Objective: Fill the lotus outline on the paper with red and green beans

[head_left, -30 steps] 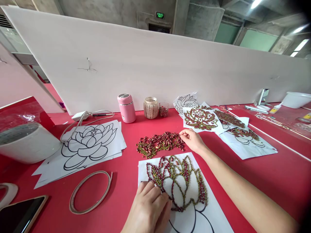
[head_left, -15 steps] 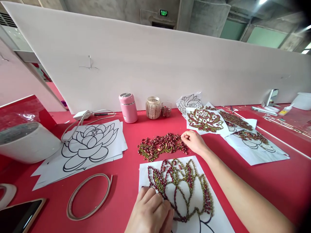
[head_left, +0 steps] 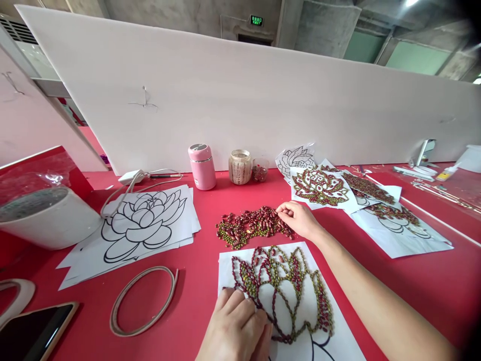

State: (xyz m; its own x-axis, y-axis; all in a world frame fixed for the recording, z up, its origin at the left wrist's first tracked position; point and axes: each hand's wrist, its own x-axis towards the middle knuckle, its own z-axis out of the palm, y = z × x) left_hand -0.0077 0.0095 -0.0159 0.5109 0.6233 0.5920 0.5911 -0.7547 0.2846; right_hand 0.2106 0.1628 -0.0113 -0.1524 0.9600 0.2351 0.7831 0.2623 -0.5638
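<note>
A white sheet with a lotus outline (head_left: 289, 321) lies in front of me, its petal lines partly covered with red and green beans. My left hand (head_left: 236, 326) rests with curled fingers on the sheet's lower left part, pressing it down. Beyond the sheet is a loose pile of red and green beans (head_left: 251, 225). My right hand (head_left: 298, 218) reaches to the pile's right end, fingertips pinched together among the beans; whether a bean is between them is too small to tell.
A stack of blank lotus drawings (head_left: 139, 225) lies at left, with a white bowl (head_left: 45, 215), a phone (head_left: 30, 333) and a thin ring (head_left: 143, 301). A pink flask (head_left: 202, 166), a jar (head_left: 239, 166) and finished bean pictures (head_left: 319, 188) sit behind. A white partition (head_left: 244, 105) closes the back.
My right hand has shifted slightly within the bean pile's right end. My head has moved a little, so everything sits slightly lower and to the right. My left hand stays on the sheet.
</note>
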